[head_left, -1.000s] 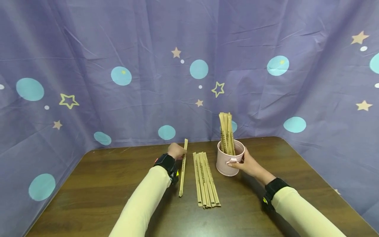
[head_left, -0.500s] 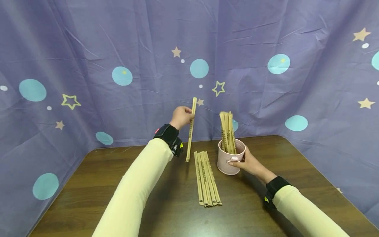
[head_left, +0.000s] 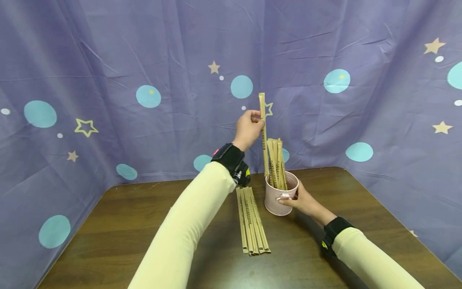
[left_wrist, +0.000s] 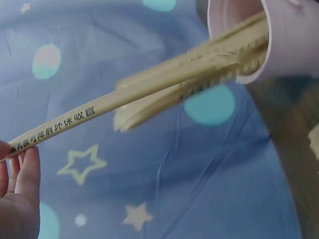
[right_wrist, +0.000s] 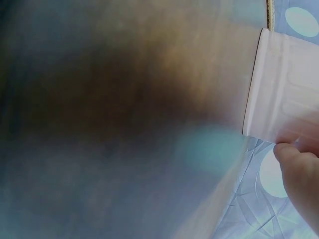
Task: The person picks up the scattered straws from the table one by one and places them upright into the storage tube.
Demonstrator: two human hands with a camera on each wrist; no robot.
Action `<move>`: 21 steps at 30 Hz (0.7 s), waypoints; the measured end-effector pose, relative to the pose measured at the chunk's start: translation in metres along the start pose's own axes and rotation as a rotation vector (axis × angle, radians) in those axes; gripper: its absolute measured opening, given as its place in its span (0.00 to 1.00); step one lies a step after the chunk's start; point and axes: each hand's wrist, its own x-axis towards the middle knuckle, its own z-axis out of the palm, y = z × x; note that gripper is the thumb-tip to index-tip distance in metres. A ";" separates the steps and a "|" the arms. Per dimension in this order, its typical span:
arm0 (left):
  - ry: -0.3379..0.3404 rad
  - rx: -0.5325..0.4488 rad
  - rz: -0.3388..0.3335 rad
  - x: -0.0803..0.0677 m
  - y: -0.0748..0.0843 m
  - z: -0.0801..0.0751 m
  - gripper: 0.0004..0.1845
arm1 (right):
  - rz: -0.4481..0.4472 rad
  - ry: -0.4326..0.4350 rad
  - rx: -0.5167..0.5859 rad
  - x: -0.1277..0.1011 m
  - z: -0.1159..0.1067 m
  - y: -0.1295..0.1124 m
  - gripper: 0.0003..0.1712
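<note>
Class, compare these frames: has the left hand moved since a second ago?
Yes. The left hand, pinching a stick, has risen from the table and gone right, toward the pink cup.

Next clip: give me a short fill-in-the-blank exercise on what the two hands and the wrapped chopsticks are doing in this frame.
1. The left hand pinches one wrapped chopstick pair and holds it upright over the ____ cup.
2. The right hand grips that cup by its ____.
3. The row of wrapped chopsticks on the table lies to the ____ of the cup in the head view.

Missing words: pink; side; left
</note>
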 end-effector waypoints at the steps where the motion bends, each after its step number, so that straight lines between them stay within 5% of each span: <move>1: 0.000 -0.021 0.000 -0.001 -0.002 0.005 0.17 | -0.008 0.001 0.004 0.000 0.000 0.001 0.57; 7: -0.007 -0.078 -0.024 -0.011 -0.031 0.028 0.16 | -0.007 0.003 -0.005 0.001 -0.001 0.000 0.57; 13: -0.012 -0.034 -0.038 -0.023 -0.061 0.040 0.15 | 0.012 -0.003 -0.032 0.002 -0.001 0.002 0.57; 21: -0.047 0.037 -0.069 -0.037 -0.082 0.050 0.14 | 0.042 0.002 -0.052 0.000 -0.002 0.002 0.57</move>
